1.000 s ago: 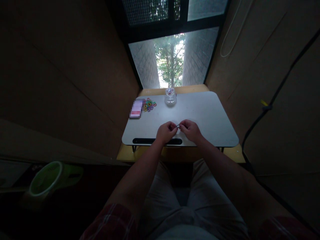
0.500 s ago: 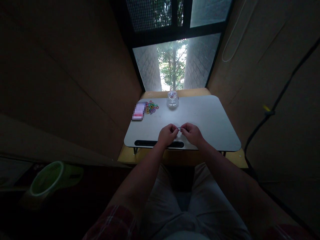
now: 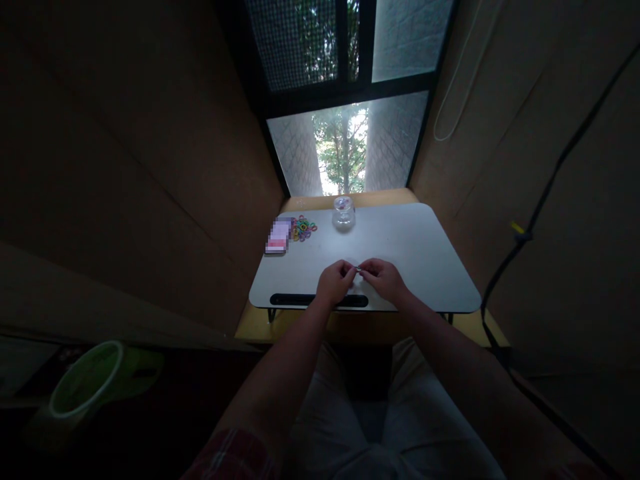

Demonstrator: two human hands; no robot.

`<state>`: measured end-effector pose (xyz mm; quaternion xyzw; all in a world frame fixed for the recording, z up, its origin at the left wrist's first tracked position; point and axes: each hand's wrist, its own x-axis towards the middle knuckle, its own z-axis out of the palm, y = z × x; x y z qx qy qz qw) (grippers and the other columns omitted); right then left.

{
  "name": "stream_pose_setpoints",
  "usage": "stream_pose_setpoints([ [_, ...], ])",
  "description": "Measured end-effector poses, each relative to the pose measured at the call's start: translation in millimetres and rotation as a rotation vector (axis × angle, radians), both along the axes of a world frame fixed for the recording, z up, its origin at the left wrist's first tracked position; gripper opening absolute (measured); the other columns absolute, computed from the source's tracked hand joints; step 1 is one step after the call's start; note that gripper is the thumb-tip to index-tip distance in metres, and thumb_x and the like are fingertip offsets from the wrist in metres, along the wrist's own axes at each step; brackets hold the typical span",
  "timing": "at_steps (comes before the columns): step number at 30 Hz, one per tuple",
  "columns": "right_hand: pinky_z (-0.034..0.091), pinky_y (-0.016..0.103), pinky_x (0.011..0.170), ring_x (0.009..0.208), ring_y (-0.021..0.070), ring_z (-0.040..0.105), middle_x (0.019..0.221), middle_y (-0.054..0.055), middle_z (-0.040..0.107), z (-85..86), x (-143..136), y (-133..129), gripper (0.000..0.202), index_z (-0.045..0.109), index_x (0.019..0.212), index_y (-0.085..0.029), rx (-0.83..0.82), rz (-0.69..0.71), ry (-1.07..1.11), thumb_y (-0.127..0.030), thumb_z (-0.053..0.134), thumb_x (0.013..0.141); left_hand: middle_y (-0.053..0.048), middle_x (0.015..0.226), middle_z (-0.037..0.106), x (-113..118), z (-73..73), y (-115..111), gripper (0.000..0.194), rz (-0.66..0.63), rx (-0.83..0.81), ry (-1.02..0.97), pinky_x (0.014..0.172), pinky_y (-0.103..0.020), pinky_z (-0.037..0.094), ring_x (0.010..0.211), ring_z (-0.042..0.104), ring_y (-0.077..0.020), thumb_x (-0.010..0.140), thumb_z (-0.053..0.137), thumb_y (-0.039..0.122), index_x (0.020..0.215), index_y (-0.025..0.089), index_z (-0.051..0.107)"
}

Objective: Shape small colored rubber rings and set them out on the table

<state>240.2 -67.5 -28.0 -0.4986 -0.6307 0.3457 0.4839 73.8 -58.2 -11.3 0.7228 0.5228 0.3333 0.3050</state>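
Observation:
My left hand [image 3: 336, 280] and my right hand [image 3: 384, 277] meet over the front middle of a white lap table [image 3: 415, 247]. Thumbs and fingertips of both are pinched on a small, dark hair tie [image 3: 358, 269], mostly hidden by the fingers. Beyond them, near the far edge, stands a clear plastic jar [image 3: 343, 217]. At the far left lies a loose pile of colourful hair ties [image 3: 303, 229], right beside a phone [image 3: 279, 237] whose screen is pixelated.
A black slot [image 3: 295, 300] runs along the table's front edge, partly under my left wrist. The lap table stands on a yellowish wooden surface [image 3: 255, 325] below a window [image 3: 345, 147]. A green basket [image 3: 87, 380] sits low at left; a dark cable [image 3: 555, 173] hangs at right.
The camera has tipped up slightly, so everything sits lower in the picture. Both hands keep their pinch; the hair tie's loop between them shows less than before.

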Motion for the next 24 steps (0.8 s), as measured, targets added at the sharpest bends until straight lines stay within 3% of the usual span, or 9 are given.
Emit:
stream_pose_setpoints([
  [3,0.052,0.031,0.068,0.072,0.0177,0.066,0.080,0.005,0.072,1.2,0.4,-0.2,0.017,0.069,0.085,-0.017,0.008,-0.009,-0.022,-0.031,0.063,0.075,0.001,0.076,0.065,-0.6,1.4,-0.9,0.020,-0.019,0.015,-0.052,0.060,-0.022,0.042,0.063,0.057,-0.0096,0.081,0.058,0.037,0.090,0.019,0.062],
  [6,0.052,0.031,0.071,0.075,0.0183,0.067,0.084,0.006,0.073,0.3,0.6,0.1,0.018,0.071,0.087,-0.018,0.019,-0.021,-0.034,-0.028,0.061,0.076,0.001,0.087,0.067,-1.9,2.7,-1.7,0.029,-0.083,0.019,-0.129,0.060,-0.021,0.044,0.063,0.056,-0.0075,0.073,0.064,0.026,0.101,0.020,0.059],
  [8,0.052,0.031,0.070,0.074,0.0185,0.067,0.083,0.006,0.073,-1.1,0.6,0.7,0.019,0.072,0.089,-0.018,0.019,-0.023,-0.047,-0.028,0.061,0.077,0.002,0.082,0.066,-2.6,2.8,-1.8,0.028,-0.103,0.014,-0.122,0.059,-0.020,0.043,0.061,0.055,-0.0073,0.072,0.065,0.024,0.099,0.020,0.060],
  [12,0.053,0.031,0.067,0.073,0.0188,0.067,0.083,0.006,0.073,-4.1,0.4,2.1,0.020,0.072,0.090,-0.018,0.010,-0.029,-0.043,-0.029,0.060,0.077,0.003,0.068,0.062,-2.6,1.2,-0.8,0.021,-0.059,0.016,-0.037,0.058,-0.021,0.042,0.060,0.054,-0.0089,0.075,0.063,0.032,0.092,0.019,0.064],
  [18,0.054,0.031,0.069,0.074,0.0174,0.067,0.084,0.006,0.073,-5.6,-0.4,3.0,0.025,0.068,0.097,-0.017,0.007,-0.033,0.027,-0.026,0.063,0.074,0.002,0.069,0.063,-1.9,-2.7,2.4,0.024,-0.015,0.028,-0.032,0.058,-0.022,0.041,0.060,0.054,-0.0095,0.079,0.060,0.037,0.094,0.020,0.067],
  [24,0.053,0.031,0.070,0.074,0.0172,0.067,0.083,0.005,0.072,-4.3,-1.3,2.8,0.019,0.068,0.090,-0.018,0.012,-0.029,0.027,-0.026,0.062,0.074,0.000,0.076,0.067,-2.1,-2.1,2.5,0.024,-0.029,0.016,-0.049,0.063,-0.023,0.044,0.066,0.058,-0.0108,0.080,0.060,0.037,0.094,0.019,0.069],
])
